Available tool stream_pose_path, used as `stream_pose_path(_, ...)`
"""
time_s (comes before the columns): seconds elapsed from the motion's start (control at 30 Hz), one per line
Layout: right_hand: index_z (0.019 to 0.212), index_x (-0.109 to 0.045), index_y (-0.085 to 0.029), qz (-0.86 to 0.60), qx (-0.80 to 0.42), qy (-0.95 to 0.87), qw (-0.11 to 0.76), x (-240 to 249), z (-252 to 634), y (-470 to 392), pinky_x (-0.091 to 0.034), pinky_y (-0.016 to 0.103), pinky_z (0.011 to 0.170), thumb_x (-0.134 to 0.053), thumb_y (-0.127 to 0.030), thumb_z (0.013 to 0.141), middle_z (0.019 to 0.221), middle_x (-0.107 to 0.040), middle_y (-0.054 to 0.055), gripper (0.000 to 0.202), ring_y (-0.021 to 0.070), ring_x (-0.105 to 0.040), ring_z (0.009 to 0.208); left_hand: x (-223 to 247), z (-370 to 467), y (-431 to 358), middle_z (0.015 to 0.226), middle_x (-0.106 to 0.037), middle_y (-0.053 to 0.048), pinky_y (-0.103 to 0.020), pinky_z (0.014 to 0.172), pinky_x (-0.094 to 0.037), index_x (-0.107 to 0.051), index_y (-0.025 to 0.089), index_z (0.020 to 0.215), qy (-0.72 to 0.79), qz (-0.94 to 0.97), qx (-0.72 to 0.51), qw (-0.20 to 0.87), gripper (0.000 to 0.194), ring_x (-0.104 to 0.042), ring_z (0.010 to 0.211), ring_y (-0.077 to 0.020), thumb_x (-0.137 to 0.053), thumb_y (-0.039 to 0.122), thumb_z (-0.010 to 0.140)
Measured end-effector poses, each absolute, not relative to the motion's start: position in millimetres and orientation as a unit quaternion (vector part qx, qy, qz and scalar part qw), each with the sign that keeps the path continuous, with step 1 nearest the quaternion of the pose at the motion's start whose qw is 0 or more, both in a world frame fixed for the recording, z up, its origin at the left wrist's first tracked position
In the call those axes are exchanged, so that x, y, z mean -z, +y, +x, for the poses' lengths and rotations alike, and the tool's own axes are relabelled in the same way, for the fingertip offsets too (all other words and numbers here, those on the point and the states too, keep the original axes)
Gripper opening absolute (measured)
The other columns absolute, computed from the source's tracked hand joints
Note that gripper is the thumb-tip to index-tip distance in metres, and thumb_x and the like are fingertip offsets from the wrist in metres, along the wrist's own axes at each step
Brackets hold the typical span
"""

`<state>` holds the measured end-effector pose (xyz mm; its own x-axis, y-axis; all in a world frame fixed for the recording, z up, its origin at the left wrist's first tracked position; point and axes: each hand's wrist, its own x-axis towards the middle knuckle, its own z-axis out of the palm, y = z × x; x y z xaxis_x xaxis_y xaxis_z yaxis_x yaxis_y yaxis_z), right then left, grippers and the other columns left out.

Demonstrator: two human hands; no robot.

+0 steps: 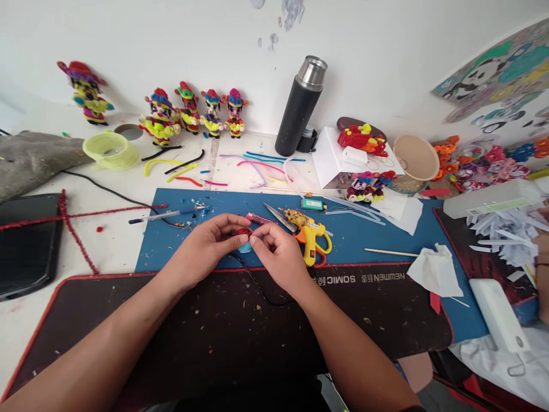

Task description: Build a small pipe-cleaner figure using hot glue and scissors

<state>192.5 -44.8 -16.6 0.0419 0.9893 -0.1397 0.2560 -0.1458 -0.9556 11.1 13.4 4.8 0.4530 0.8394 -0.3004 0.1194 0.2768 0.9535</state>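
Left hand (212,243) and right hand (278,252) meet over the blue mat (158,246), fingers of both pinching a small red-and-blue piece (245,248) between them. Yellow glue gun (314,236) and scissors (278,216) just right. Doll figures (189,109) stand far left on the bench (118,249).

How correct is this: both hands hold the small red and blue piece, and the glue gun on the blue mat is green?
Not fully: the glue gun on the blue mat is yellow, not green, as the head view shows. The left hand and right hand do hold the red and blue piece.
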Motion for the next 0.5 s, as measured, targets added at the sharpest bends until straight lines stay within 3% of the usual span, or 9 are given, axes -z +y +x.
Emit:
stream_pose_path(0.13, 0.093, -0.062, -0.025, -0.595, -0.466, -0.515, 0.404, 16.5, 192.7, -44.8, -0.034, 0.027, 0.055, -0.064, -0.037, 0.098, 0.063, -0.049, -0.006, 0.013, 0.0137, -0.042, 0.055, -1.9, 9.5, 13.2, 0.115, -0.079, -0.007, -0.042, 0.099, -0.057, -0.072, 0.023, 0.113, 0.434, 0.539, -0.273, 0.668, 0.041, -0.073, 0.110, -0.0284, -0.082, 0.051, 0.085)
stream_pose_path(0.27, 0.093, -0.062, -0.024, -0.590, -0.471, -0.513, 0.409, 16.9, 192.9, -45.4, -0.033, 0.027, 0.055, -0.064, -0.036, 0.098, 0.063, -0.048, -0.007, 0.013, 0.0136, -0.041, 0.055, -2.6, 8.6, 11.9, 0.113, -0.078, -0.007, -0.036, 0.085, -0.060, -0.071, 0.023, 0.116, 0.428, 0.543, -0.264, 0.672, 0.040, -0.072, 0.103, -0.0255, -0.078, 0.051, 0.090)
stream_pose_path(0.5, 0.094, -0.064, -0.024, -0.585, -0.479, -0.506, 0.416, 16.8, 192.9, -45.6, -0.034, 0.027, 0.054, -0.065, -0.037, 0.098, 0.066, -0.052, -0.005, 0.014, 0.0136, -0.043, 0.056, -5.4, 11.3, 11.5, 0.113, -0.076, -0.008, -0.035, 0.074, -0.064, -0.070, 0.023, 0.115, 0.430, 0.527, -0.260, 0.685, 0.042, -0.071, 0.102, -0.0266, -0.079, 0.053, 0.087)
